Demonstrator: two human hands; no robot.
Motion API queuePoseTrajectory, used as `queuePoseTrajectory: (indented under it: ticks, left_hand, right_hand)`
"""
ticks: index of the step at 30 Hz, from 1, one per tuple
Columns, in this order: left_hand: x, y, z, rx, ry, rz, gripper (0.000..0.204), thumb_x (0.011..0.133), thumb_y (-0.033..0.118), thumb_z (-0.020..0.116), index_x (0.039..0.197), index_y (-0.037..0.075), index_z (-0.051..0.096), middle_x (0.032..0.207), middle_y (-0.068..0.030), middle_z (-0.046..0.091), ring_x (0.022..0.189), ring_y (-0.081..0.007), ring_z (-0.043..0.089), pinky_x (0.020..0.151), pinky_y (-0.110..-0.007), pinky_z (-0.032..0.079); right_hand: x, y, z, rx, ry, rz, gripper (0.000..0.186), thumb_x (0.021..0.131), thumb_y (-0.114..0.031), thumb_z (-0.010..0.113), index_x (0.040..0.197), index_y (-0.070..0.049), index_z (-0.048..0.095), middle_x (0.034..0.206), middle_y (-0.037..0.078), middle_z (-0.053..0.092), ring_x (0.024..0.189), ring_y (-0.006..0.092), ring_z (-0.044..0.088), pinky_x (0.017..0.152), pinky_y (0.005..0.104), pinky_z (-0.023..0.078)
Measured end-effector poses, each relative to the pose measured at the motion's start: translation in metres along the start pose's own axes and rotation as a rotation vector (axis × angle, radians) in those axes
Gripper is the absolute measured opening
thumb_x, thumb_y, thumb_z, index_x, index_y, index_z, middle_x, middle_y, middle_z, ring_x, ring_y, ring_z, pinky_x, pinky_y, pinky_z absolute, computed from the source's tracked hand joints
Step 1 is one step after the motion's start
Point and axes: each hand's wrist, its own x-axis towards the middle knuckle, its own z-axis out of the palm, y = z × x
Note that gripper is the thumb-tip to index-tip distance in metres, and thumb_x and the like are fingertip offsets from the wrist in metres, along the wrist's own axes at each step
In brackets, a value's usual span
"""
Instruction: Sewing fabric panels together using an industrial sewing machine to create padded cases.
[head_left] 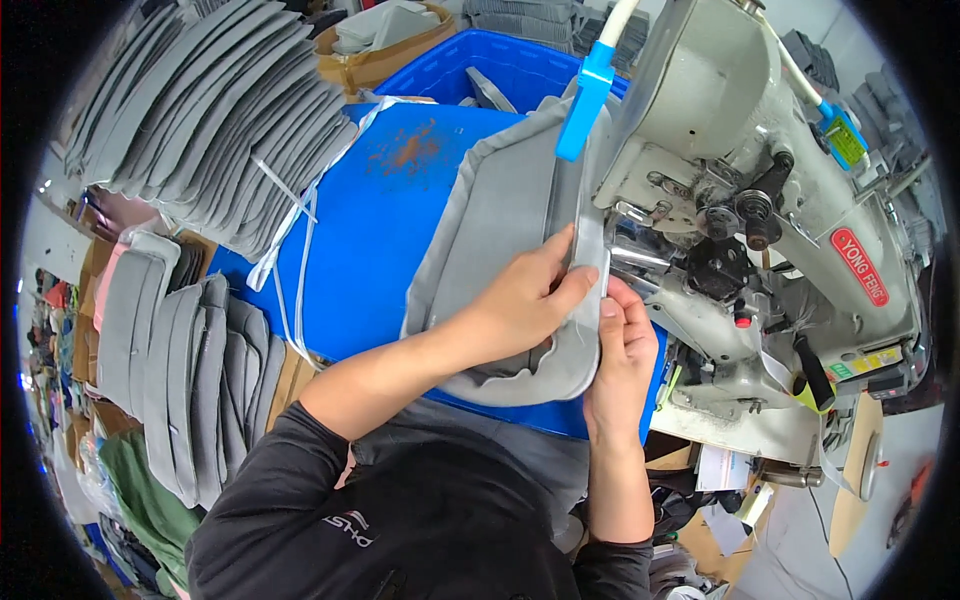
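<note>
A long grey padded fabric piece (490, 215) with a raised, wavy rim lies over the blue tabletop, its rounded end toward me. My left hand (535, 300) reaches across it and grips its right rim, index finger stretched along the edge and thumb near it. Just beside, my right hand (625, 345) pinches the same rim from the outer side between thumb and fingers. A dark opening shows in the fabric below my left wrist. Right of both hands stands a pale industrial sewing machine (700, 200), its needle area close to the rim but apart from my fingers.
Tall stacks of grey fabric pieces (215, 110) lean at the upper left, with more panels (180, 370) below. Behind the blue tabletop (350, 270) stand a blue crate (490, 50) and a cardboard box (425, 40). A blue clip (586, 105) on a white hose hangs over the work.
</note>
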Motion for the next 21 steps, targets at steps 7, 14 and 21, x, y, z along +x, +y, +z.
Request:
queuePoseTrajectory:
  ticks: [7, 14, 21]
  left_hand:
    - [0.027, -0.026, -0.003, -0.087, 0.171, 0.280, 0.030, 0.102, 0.022, 0.049, 0.120, 0.000, 0.055, 0.063, -0.0079, 0.057, 0.053, -0.0124, 0.053, 0.050, -0.033, 0.042]
    - [0.027, -0.021, -0.005, -0.161, 0.151, 0.139, 0.035, 0.104, 0.031, 0.047, 0.108, -0.002, 0.058, 0.058, -0.0050, 0.053, 0.050, -0.0127, 0.051, 0.049, -0.035, 0.040]
    - [0.024, -0.025, 0.003, -0.092, 0.211, 0.289, 0.053, 0.097, 0.032, 0.061, 0.126, -0.009, 0.045, 0.082, -0.0131, 0.065, 0.073, -0.0208, 0.062, 0.067, -0.037, 0.048]
  right_hand:
    - [-0.016, 0.003, -0.017, -0.203, -0.047, 0.008, 0.030, 0.103, -0.018, 0.052, 0.125, 0.001, 0.051, 0.074, 0.001, 0.056, 0.057, 0.0066, 0.048, 0.052, 0.0209, 0.041]
    - [-0.027, 0.026, -0.058, -0.510, 0.018, 0.054, 0.027, 0.101, -0.019, 0.056, 0.121, 0.000, 0.055, 0.074, 0.000, 0.055, 0.057, 0.0066, 0.050, 0.050, 0.0217, 0.042]
    - [-0.024, -0.040, -0.086, -0.782, 0.417, -0.509, 0.042, 0.101, -0.013, 0.054, 0.140, -0.005, 0.040, 0.069, 0.000, 0.051, 0.058, 0.0049, 0.045, 0.048, 0.0180, 0.035]
